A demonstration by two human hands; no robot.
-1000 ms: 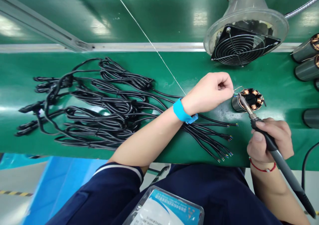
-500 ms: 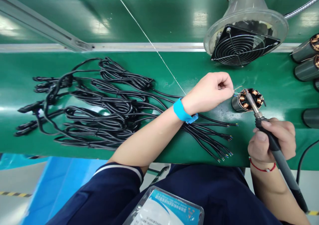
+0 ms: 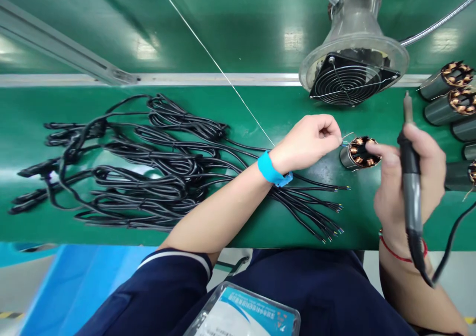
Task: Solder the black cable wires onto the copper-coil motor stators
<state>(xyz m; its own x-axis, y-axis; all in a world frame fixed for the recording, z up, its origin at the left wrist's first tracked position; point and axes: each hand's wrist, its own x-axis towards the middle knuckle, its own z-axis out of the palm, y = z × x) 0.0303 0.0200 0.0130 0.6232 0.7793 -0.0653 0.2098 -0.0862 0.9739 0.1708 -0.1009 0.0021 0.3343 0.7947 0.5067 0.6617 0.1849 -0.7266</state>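
Green bench [image 3: 256, 229] spans the middle of my feed. Black cable bundles [image 3: 178, 177] heaped centre-left, cut ends fanned out lower right of centre. Fan [image 3: 347, 80] in a round hood, upper right; spare cores [image 3: 448, 108] at the right edge. Hands apart: my right hand [image 3: 429, 177], at right, is wrapped round the soldering iron [image 3: 412, 192], tip pointing up-frame, away from the wound core [image 3: 356, 161] right of centre. One fingertip overlaps its rim; can't tell if touching. My left hand [image 3: 308, 140], just left of it, pinches thin wires [image 3: 347, 136].
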